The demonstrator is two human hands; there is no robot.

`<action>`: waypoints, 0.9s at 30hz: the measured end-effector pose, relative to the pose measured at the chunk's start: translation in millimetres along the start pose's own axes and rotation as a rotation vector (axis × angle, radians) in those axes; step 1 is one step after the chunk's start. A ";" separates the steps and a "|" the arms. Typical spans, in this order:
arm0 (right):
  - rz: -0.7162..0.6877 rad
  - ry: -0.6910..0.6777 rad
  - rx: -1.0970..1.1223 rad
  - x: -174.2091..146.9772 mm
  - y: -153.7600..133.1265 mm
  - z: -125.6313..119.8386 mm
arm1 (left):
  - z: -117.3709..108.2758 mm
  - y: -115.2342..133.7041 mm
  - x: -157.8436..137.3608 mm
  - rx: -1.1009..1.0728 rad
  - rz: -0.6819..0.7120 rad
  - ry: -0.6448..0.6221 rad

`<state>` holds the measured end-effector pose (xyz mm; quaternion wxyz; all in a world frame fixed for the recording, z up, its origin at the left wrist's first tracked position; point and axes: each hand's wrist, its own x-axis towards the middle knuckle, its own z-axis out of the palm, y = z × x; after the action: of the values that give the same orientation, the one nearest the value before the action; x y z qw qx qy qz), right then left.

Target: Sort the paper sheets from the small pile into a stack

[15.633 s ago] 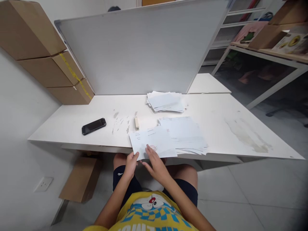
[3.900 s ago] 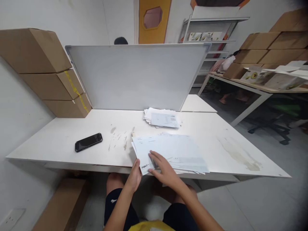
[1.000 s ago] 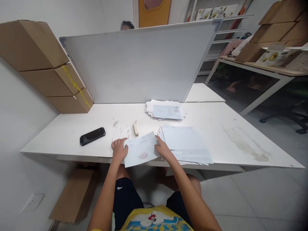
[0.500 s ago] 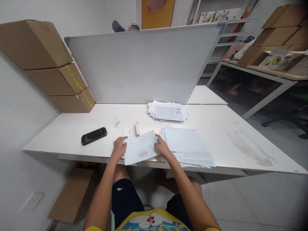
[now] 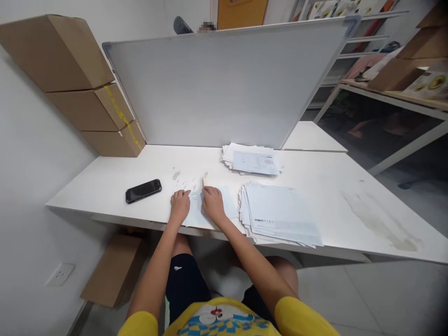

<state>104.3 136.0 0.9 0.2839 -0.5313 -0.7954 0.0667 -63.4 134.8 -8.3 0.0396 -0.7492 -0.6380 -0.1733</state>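
head view: our right hand (image 5: 213, 201) keeps a narrow grip on the small cream object (image 5: 205, 180), at the sheet (image 5: 195, 213) on our bench (image 5: 332, 191); our left hand (image 5: 179, 205) touches the sheet's left edge, grip unclear. three cardboard boxes (image 5: 79, 109) hide their contents.

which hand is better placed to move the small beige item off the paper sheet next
Probably the right hand: its fingers are at the near end of the small beige item. The left hand is farther away, at the left edge of the paper sheet.
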 end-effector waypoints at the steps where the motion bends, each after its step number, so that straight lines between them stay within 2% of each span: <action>1: 0.012 0.003 0.001 0.3 0.6 4.9 | -0.4 0.2 -0.3 0.006 -0.003 -0.011; 5: 0.012 0.000 -0.012 0.9 0.2 10.4 | -4.3 2.4 3.3 0.011 -0.017 -0.040; 12: 0.009 -0.057 -0.059 10.2 -16.8 -14.4 | -15.1 11.0 4.1 0.017 -0.032 -0.039; 14: -0.023 -0.060 -0.034 -3.7 -18.1 -18.3 | -16.9 12.5 1.7 0.020 -0.032 -0.033; 21: -0.121 -0.104 -0.037 -90.9 -11.8 -16.8 | -27.2 11.3 5.4 -0.116 -0.044 -0.005; 24: -0.192 -0.108 -0.055 -100.8 -12.2 -20.9 | -29.3 7.6 8.9 -0.264 -0.113 0.063; 27: -0.274 0.003 -0.076 -106.3 -5.1 -31.7 | -25.4 -2.2 7.7 -0.410 -0.179 0.131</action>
<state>145.8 33.7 -11.3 0.2712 -0.4282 -0.8620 -0.0039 -69.8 135.4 17.6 -0.0876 -0.6693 -0.6494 -0.3504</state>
